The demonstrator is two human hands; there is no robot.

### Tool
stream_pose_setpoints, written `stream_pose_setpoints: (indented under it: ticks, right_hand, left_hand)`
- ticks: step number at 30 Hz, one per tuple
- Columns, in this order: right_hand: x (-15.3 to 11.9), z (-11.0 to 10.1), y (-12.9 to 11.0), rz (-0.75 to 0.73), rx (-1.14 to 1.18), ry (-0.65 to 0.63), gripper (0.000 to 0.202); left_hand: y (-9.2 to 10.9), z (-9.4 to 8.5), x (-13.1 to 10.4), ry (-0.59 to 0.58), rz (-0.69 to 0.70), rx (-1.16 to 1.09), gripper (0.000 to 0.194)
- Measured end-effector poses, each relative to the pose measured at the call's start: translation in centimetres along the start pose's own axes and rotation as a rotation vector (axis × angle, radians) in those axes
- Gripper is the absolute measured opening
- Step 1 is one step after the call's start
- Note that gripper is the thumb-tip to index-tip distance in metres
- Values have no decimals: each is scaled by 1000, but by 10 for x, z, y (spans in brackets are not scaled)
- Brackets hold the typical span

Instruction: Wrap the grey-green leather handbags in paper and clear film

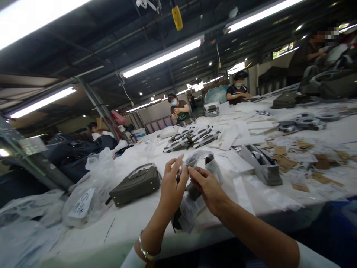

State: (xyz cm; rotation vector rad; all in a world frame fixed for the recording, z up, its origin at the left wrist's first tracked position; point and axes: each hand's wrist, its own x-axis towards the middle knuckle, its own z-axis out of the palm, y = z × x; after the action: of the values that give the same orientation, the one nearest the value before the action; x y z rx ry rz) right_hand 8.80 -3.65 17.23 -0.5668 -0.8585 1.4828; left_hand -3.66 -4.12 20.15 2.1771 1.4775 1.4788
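At the table's front edge my left hand (173,184) and my right hand (208,188) meet, fingertips pinched close together. What they pinch is small and mostly hidden by the fingers. Beneath and behind them is a dark bag (192,191) partly covered in clear plastic, with a pale wrapped loop (198,156) rising just beyond the fingers. My left wrist wears a metal bangle. Left of my hands, an olive-grey handbag (136,186) lies on the white tabletop (131,227), its handle folded towards the back.
A grey open pouch (260,165) stands to the right, near scattered brown tags (286,163). Wrapped straps (192,137) are piled behind my hands. White sheets (251,128) cover the middle. Plastic bags (97,182) crowd the left edge. Co-workers (180,109) sit across the table.
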Motion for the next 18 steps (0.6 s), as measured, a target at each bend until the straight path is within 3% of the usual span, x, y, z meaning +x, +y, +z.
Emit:
stream_pose_setpoints:
  ticks: [3,5,7,12,15,18]
  right_hand:
    - [0,1,0,3,29,-1,24]
    - [1,0,-2,10,28,-20,24]
    - [2,-2,-6,24,0,-35,23]
    - [5,-16,-16,153,21,-121,24]
    - [5,-26,-16,204,155,-136,27]
    - [1,-28,-12,149,182,-175,21]
  left_hand:
    - [-5,4,0,23,-274,-301,85]
    - [-5,6,0,-3,-387,-497,94]
    - [-4,6,1,-8,-397,-612,88]
    - [0,3,-1,-48,-375,-618,36]
    - [0,3,-3,2,-392,-613,31]
    - [-2,5,-6,41,-328,-584,29]
